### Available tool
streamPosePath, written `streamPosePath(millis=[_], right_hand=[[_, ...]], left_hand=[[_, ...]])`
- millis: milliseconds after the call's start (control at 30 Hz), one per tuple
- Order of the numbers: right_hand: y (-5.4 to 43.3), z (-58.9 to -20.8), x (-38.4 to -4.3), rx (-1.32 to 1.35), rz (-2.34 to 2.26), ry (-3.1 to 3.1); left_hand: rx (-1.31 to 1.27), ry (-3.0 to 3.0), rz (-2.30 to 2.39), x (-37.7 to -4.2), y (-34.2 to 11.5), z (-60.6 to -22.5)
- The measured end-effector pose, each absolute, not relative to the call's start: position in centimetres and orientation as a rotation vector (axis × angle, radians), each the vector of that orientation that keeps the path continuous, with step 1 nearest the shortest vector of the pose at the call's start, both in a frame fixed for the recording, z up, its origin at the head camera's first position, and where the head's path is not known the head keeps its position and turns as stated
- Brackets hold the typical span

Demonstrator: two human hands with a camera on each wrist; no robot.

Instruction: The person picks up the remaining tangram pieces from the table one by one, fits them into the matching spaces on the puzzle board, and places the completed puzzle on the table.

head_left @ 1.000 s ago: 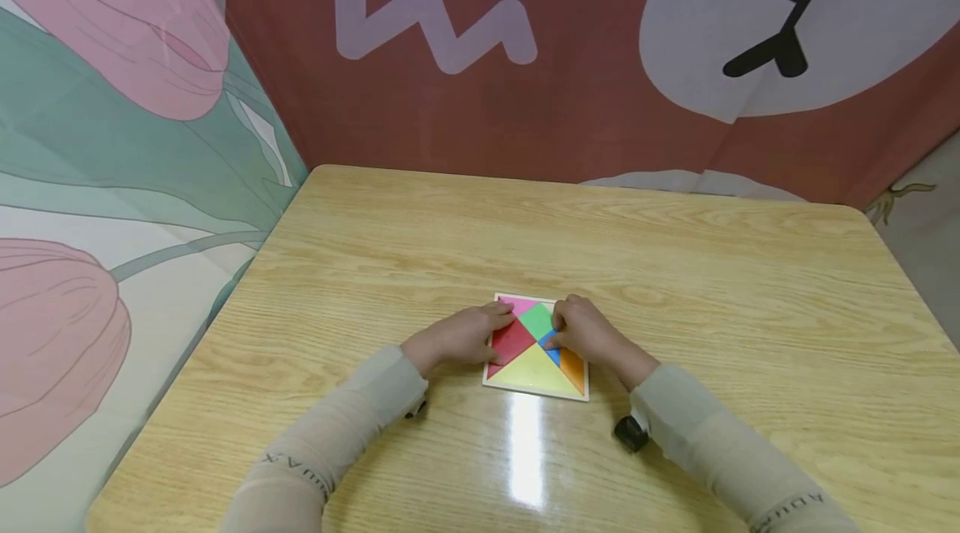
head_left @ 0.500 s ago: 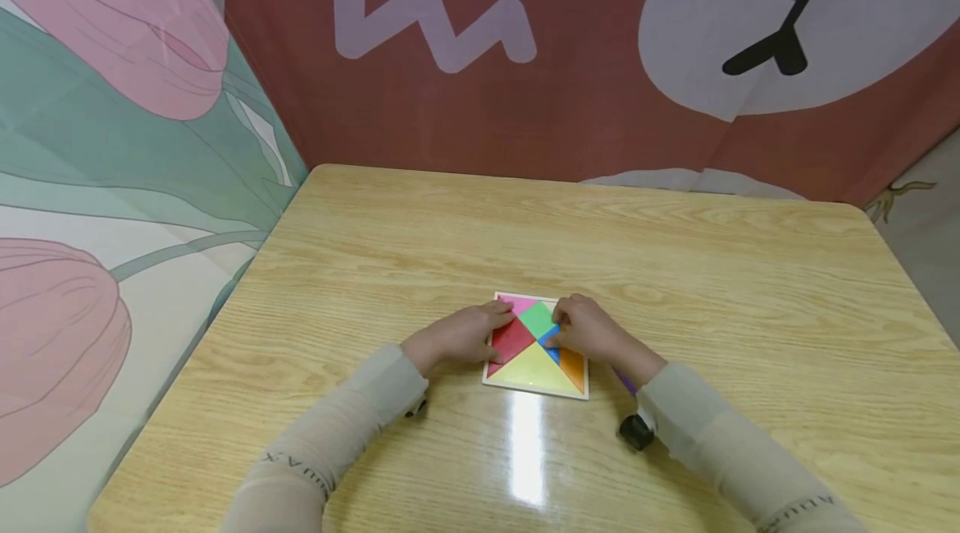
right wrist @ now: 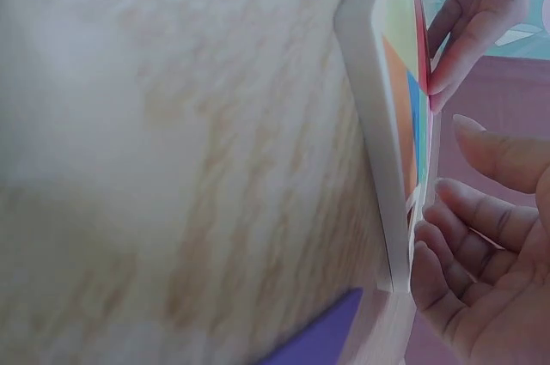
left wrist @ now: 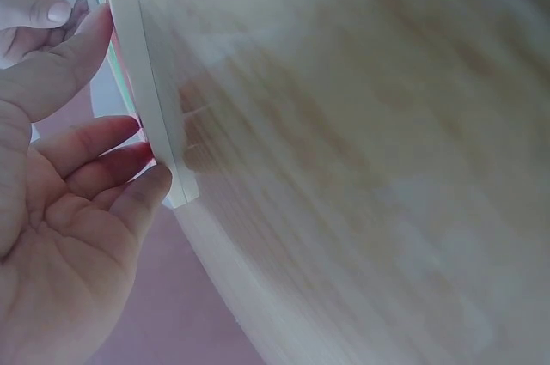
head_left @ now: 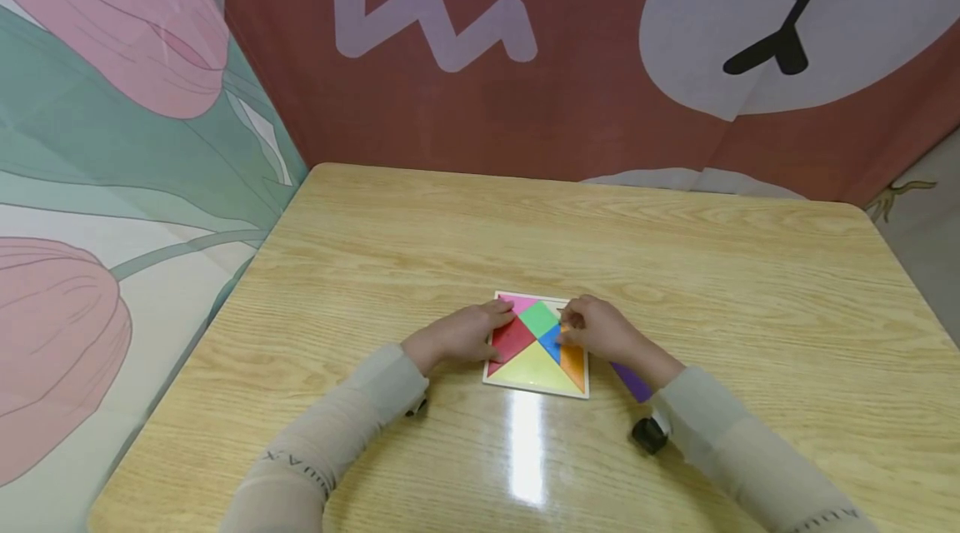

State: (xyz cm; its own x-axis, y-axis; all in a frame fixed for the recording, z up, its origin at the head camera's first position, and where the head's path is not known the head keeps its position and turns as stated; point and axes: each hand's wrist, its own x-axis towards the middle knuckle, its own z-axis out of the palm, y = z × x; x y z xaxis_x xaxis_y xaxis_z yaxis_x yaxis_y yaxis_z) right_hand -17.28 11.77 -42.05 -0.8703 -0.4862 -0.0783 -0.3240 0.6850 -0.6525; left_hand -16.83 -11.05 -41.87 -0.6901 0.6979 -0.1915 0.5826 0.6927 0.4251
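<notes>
A square tangram tray (head_left: 534, 390) with a pale rim lies on the table. It holds a pink piece (head_left: 519, 303), a green square (head_left: 538, 319), a red triangle (head_left: 514, 338), a yellow triangle (head_left: 534, 368), a blue piece (head_left: 550, 341) and an orange piece (head_left: 573, 366). My left hand (head_left: 461, 335) rests at the tray's left side, fingertips on the pink and red pieces. My right hand (head_left: 602, 330) is over the upper right corner, its thumb close to the blue piece. In the right wrist view, this right hand (right wrist: 498, 253) has loosely bent fingers with nothing visible between them.
A purple piece (head_left: 632, 381) lies on the wooden table (head_left: 360, 266) to the right of the tray, partly under my right forearm. Beyond the table's far edge hangs a printed red cloth (head_left: 465, 125). A floral cloth (head_left: 150, 183) hangs on the left.
My right hand has shifted slightly right, uncovering more of the blue piece and the tray's pale upper right corner. The purple piece has come into view beside the forearm. The left hand stays put.
</notes>
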Motion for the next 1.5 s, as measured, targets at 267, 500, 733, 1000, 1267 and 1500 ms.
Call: streamPosePath(millis=[267, 500, 733, 1000, 1267, 1500], right_hand=[[12.3, -42.0, -17.1, -0.654, -0.937, 2.643], [12.8, -42.0, -16.8, -0.638, -0.934, 2.617], [13.4, -42.1, -16.6, -0.665, -0.936, 2.603], [14.0, -42.1, -16.4, -0.655, -0.945, 2.588], [14.8, -42.2, -16.2, -0.686, -0.965, 2.589], [15.2, -42.2, -16.1, -0.685, -0.933, 2.567]], left_hand=[[0.993, 2.561, 0.478, -16.8, -11.1, -41.8], [0.978, 2.560, 0.478, -16.7, -11.0, -41.8], [0.979, 2.560, 0.460, -16.8, -11.0, -41.9], [0.977, 2.562, 0.453, -16.7, -11.0, -41.8], [0.982, 2.562, 0.455, -16.7, -11.0, -41.8], [0.977, 2.560, 0.455, -16.7, -11.0, -41.7]])
